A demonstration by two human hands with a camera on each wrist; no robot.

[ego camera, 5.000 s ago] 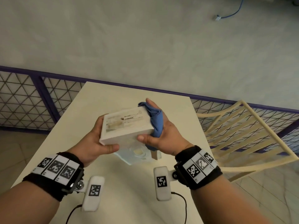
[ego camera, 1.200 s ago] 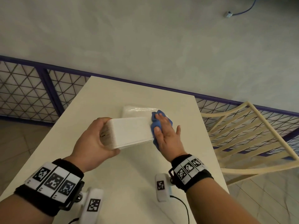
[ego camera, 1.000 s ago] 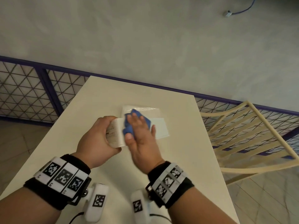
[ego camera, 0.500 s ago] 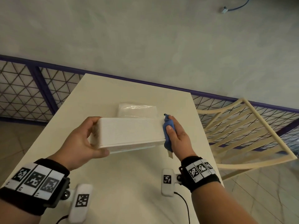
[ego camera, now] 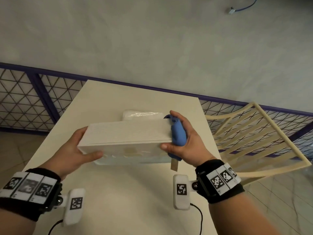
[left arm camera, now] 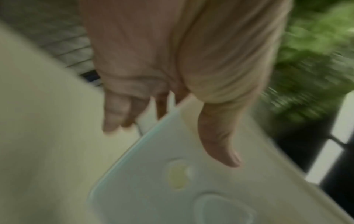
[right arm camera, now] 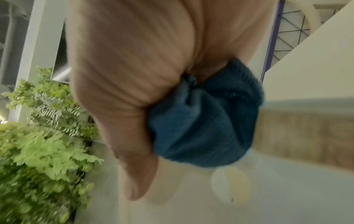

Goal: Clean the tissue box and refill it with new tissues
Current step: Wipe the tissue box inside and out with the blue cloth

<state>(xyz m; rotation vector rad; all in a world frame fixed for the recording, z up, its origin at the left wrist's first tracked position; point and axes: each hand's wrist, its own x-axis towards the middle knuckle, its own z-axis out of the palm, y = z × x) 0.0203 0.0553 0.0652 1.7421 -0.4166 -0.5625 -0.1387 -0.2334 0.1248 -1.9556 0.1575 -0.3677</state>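
The tissue box has tipped toward the camera; left hand grips its end, right hand presses a blue cloth against the other. It looks light and stiff, best held by the ends.

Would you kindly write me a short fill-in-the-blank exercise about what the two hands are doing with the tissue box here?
1. The left hand grips one end of the tissue box, which is lifted above the ____.
2. The right hand presses a cloth of ____ colour against the box's other end.
3. On the table behind the box lies a pack of tissues wrapped in clear ____.

Missing words: table; blue; plastic
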